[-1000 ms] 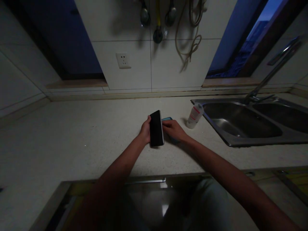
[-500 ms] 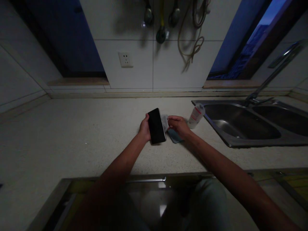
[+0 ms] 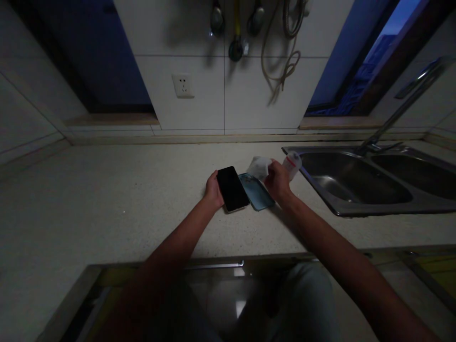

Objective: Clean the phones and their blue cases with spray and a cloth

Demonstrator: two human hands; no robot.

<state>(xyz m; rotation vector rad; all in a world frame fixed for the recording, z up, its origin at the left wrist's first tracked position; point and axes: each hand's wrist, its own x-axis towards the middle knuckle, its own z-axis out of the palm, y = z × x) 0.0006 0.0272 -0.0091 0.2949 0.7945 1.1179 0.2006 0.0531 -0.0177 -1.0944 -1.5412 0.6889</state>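
I see left hand (image 3: 213,191) gripping a flat, glossy black phone (image 3: 232,188) low over the speckled countertop (image 3: 107,199). Right hand (image 3: 278,180) pinches a crumpled white wipe (image 3: 259,167) above the blue phone case (image 3: 257,192).

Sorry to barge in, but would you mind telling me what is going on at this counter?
A person is working at a kitchen counter. Their left hand holds a black phone, screen up, low over the surface. Their right hand pinches a small white cloth just above a blue phone case, which lies beside the phone. A small bottle sits by the sink.
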